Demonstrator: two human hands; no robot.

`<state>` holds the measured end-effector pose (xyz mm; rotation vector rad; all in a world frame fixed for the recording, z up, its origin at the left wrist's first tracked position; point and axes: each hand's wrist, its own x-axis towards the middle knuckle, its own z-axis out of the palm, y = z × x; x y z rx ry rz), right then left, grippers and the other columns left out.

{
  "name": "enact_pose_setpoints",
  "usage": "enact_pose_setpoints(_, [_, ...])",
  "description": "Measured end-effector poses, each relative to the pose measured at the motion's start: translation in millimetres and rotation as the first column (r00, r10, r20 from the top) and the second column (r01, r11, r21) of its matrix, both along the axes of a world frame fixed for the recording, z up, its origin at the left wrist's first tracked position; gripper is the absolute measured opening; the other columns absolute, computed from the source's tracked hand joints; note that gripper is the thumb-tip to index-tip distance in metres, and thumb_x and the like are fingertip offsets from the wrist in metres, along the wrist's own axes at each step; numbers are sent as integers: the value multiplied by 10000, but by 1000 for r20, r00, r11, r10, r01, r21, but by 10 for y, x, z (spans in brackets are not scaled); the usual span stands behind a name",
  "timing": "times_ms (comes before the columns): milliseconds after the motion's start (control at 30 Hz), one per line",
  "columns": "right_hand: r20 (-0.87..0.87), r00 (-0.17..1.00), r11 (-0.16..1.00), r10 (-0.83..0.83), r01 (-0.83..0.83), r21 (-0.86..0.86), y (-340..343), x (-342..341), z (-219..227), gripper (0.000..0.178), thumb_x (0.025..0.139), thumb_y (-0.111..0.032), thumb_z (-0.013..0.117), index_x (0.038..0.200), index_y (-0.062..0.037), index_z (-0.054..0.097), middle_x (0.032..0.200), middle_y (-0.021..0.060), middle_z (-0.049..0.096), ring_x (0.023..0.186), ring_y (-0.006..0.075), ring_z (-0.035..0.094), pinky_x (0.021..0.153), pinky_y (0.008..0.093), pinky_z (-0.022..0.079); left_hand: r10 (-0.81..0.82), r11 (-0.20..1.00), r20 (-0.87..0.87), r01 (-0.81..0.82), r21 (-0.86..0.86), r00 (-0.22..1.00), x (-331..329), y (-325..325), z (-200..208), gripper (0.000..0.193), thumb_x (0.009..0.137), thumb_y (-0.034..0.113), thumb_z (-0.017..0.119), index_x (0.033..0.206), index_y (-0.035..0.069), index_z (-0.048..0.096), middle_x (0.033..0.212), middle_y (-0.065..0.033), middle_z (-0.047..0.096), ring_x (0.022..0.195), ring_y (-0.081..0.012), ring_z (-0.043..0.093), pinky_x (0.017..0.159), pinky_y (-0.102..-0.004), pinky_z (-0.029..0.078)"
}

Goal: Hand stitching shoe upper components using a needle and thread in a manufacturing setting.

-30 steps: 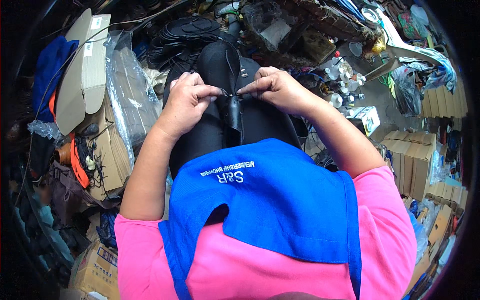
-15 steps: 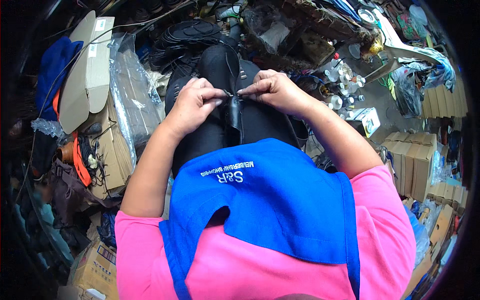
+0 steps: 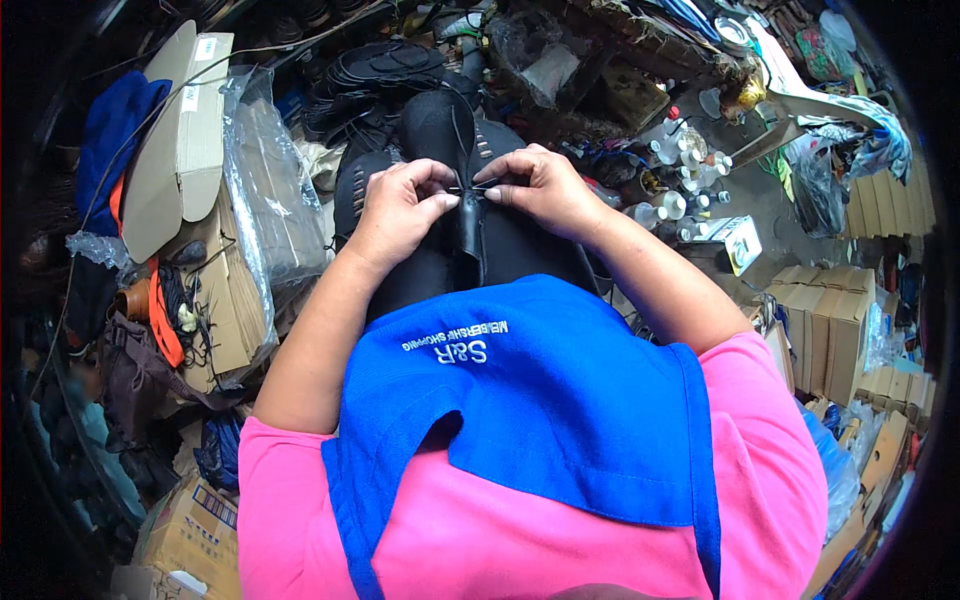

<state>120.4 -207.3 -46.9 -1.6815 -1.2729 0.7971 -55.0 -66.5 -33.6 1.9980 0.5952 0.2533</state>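
Observation:
A black shoe [image 3: 434, 125] lies lengthwise between my knees, with its long rounded part away from me and a glossy black leather part [image 3: 469, 235] nearer. My left hand [image 3: 405, 205] is closed in a pinch at the left of the narrow middle. From the right, my right hand [image 3: 540, 188] pinches at the same spot, thumb against index finger. A thin thread-like strand [image 3: 467, 189] runs across the shoe between both sets of fingertips; its exact kind is too small to tell. The other fingers are curled.
A blue apron [image 3: 540, 400] covers my lap. Black shoe-shaped pieces [image 3: 385, 65] are piled beyond my knees. Cardboard [image 3: 185, 130] and plastic wrap [image 3: 265, 180] stand at the left. Small bottles [image 3: 690, 165] crowd the right, near stacked cardboard boxes [image 3: 820, 320].
Both hands stay at the same spot on the shoe. The left fingers have curled in more, and the right thumb now shows below the index finger in a tighter pinch.

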Motion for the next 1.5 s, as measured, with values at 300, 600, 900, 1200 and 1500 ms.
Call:
enact_pose_setpoints(300, [175, 973, 988, 152, -153, -10, 120, 119, 91, 105, 795, -101, 749, 845, -26, 695, 828, 63, 654, 862, 126, 593, 758, 293, 476, -97, 968, 113, 67, 241, 989, 7, 56, 26, 121, 725, 43, 733, 840, 27, 699, 804, -57, 635, 816, -170, 585, 747, -297, 460])
enact_pose_setpoints(600, [-164, 982, 995, 98, -101, -11, -4, 301, -11, 138, 827, -152, 746, 864, -44, 669, 968, 37, 523, 919, 137, 533, 847, 285, 448, -93, 912, -2, 86, 400, 996, -139, 67, 223, 84, 791, 62, 677, 863, 26, 653, 783, -105, 617, 832, -252, 600, 762, -355, 467])
enact_pose_setpoints(900, [24, 981, 962, 190, -181, -204, -301, 416, 244, 180, 894, -188, 670, 909, -22, 603, 888, 53, 550, 886, 146, 520, 822, 294, 440, -232, 788, -155, 278, 549, 960, -73, 60, 254, 143, 855, 111, 601, 976, 68, 663, 884, -127, 659, 888, -334, 614, 793, -428, 485])
enact_pose_setpoints(1200, [729, 683, 999, 41, -46, -13, 81, 488, 303, 153, 877, -185, 634, 945, -50, 613, 889, 119, 608, 919, 311, 579, 816, 404, 458, -251, 695, -295, 384, 607, 922, -14, 47, 374, 169, 842, 82, 567, 969, 63, 677, 917, -112, 672, 946, -301, 605, 818, -425, 452])
enact_pose_setpoints(1500, [870, 412, 945, 269, -286, -157, 32, 153, 556, 109, 810, -198, 608, 905, -160, 644, 829, 16, 649, 936, 215, 599, 896, 423, 383, -256, 700, -297, 389, 599, 920, 31, 14, 361, 157, 850, 103, 547, 956, 59, 655, 885, -128, 667, 932, -316, 608, 816, -434, 451])
